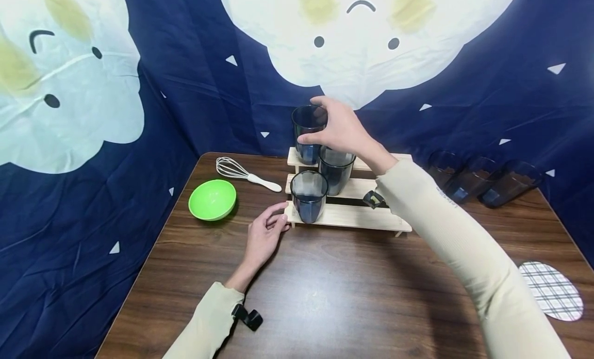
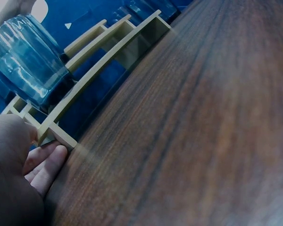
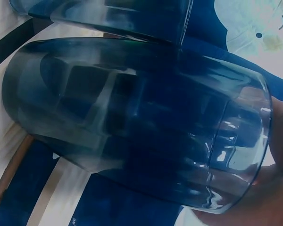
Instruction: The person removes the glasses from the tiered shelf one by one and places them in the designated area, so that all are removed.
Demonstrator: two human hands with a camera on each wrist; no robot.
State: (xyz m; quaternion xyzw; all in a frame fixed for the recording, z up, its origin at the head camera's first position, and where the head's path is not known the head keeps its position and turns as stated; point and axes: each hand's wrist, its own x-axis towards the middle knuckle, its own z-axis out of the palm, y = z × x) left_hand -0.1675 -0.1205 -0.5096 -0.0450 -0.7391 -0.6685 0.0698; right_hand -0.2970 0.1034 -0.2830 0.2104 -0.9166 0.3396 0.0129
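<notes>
A three-step wooden rack carries dark tinted glasses at its left side. My right hand grips the glass on the top step near its rim, thumb in front and fingers behind. Below it, a second glass stands on the middle step and a third glass on the bottom step. One glass fills much of the right wrist view, with fingers by its rim. My left hand holds the left end of the bottom step, its fingers curled under the wood in the left wrist view.
Left of the rack lie a white whisk and a green bowl. Three more dark glasses are at the table's back right. A checked oval cloth pad lies at the right edge. Blue fabric hangs behind the table.
</notes>
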